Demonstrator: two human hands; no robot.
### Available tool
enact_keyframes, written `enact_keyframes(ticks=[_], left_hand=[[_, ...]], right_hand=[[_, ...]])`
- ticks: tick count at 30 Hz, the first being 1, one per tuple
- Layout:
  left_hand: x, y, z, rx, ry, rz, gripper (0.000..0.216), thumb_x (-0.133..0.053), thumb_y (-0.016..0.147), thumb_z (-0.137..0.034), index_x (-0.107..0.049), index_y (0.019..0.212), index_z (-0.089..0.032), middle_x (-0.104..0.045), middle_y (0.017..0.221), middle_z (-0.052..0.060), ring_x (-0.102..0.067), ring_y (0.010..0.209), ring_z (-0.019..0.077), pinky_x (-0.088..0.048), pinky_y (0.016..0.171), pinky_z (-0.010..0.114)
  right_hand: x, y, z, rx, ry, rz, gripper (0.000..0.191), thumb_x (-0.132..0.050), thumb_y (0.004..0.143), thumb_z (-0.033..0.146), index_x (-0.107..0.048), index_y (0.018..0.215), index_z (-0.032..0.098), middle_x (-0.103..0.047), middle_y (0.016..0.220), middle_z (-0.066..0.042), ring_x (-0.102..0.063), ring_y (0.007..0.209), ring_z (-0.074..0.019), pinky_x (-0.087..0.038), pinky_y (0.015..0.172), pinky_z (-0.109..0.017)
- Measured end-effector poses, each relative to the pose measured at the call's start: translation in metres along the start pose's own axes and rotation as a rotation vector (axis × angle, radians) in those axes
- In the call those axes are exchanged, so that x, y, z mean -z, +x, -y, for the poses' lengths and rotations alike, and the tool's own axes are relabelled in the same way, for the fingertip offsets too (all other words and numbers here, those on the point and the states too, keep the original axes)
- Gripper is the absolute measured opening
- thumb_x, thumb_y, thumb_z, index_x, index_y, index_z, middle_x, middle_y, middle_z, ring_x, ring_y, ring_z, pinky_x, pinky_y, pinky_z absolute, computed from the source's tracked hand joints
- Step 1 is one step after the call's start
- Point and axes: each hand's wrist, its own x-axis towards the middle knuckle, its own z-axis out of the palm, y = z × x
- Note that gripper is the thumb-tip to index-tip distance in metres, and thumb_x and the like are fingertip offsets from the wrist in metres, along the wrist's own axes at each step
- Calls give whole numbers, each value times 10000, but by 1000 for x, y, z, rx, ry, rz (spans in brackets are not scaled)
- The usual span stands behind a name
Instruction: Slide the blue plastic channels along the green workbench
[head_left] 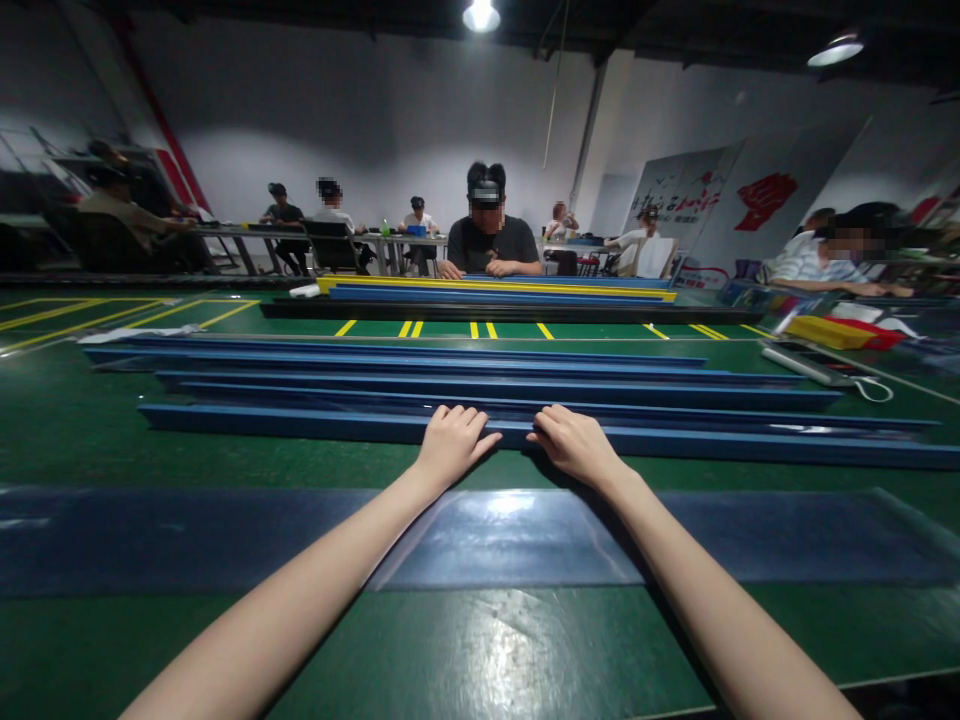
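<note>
Both forearms reach forward over the green tabletop to the nearest long blue plastic strip (pixel 285 423), which has a raised front edge and lies across my view. My left hand (pixel 452 440) grips that edge just left of the middle, fingers over the top and thumb at the front. A short gap away, my right hand (pixel 574 440) holds the same strip with its fingers curled over the edge. Below my hands, a clear plastic sheet (pixel 510 540), long and narrow, lies flat and passes beneath my forearms.
More blue strips (pixel 480 382) lie parallel behind. Further back are a black strip (pixel 300 310) and a yellow strip (pixel 495 288), with a person (pixel 495 235) seated opposite. To the right lie a white-edged device with a loop (pixel 817 365) and a yellow tray (pixel 825 332).
</note>
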Motion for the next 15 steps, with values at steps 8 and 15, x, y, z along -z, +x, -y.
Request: enact_keyframes(ticks=[8,15], left_hand=[[1,0,-1,7,-10,15,320,-398,861,-437,-563,838,-164,-623,799,54,-527,754,190,-311,665,323],[0,-1,0,-21,-55,0,263,-424,861,-374,-531,955,-153,-624,863,47,-531,790,187,-326,692,319]], right_hand=[[3,2,-2,15,-44,15,201,-408,875,272,-545,783,159,-587,798,-51,-507,749,-143,-261,547,-251],[8,4,-3,-7,-52,79,208,-408,876,281,-559,801,159,-605,826,-56,-530,768,-143,-262,535,-255]])
